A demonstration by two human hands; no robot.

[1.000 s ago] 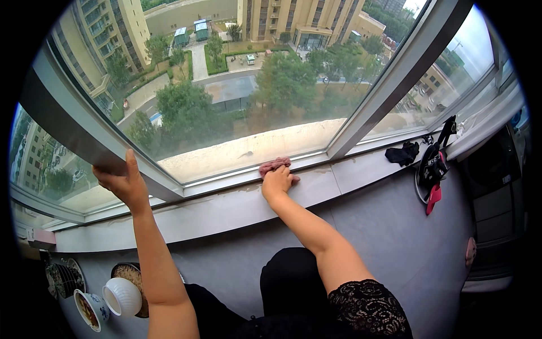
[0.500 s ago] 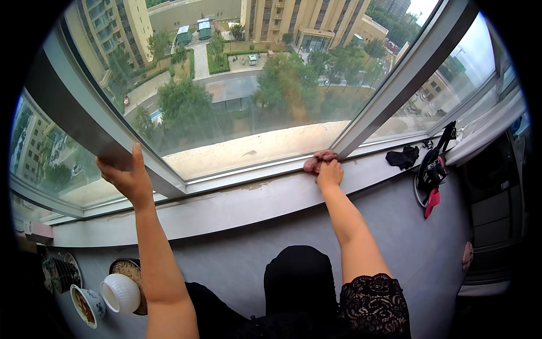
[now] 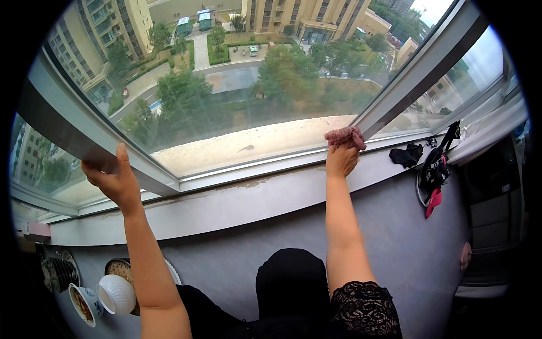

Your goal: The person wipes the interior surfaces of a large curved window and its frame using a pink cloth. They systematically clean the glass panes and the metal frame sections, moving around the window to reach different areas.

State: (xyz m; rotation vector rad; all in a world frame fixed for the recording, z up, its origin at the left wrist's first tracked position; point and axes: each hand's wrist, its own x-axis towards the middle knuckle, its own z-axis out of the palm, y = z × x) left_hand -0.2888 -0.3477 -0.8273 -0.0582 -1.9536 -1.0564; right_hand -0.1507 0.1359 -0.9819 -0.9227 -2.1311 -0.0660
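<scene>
My right hand (image 3: 342,160) grips a crumpled dusky-pink cloth (image 3: 345,136), which lies against the foot of the right upright of the window frame (image 3: 389,103), just above the sill (image 3: 237,209). Farther left, my left hand (image 3: 116,183) is wrapped round the left upright (image 3: 90,121), its thumb pointing up along the inner side. The fingers behind that upright are partly hidden. Between the two uprights stands the large window pane (image 3: 226,121), looking down on trees and buildings. Wet-looking patches streak the sill below the pane.
On the grey floor at lower left stand a white bowl (image 3: 117,295), a blue-and-white bowl of food (image 3: 84,305) and a dish rack (image 3: 59,274). A small pink box (image 3: 36,230) sits at the sill's left end. Black cloth (image 3: 405,155) and a black bag (image 3: 435,169) lie toward the right.
My right hand has moved up and right with the cloth, from the sill corner onto the right upright. My left hand still grips the left upright; the view has shifted slightly.
</scene>
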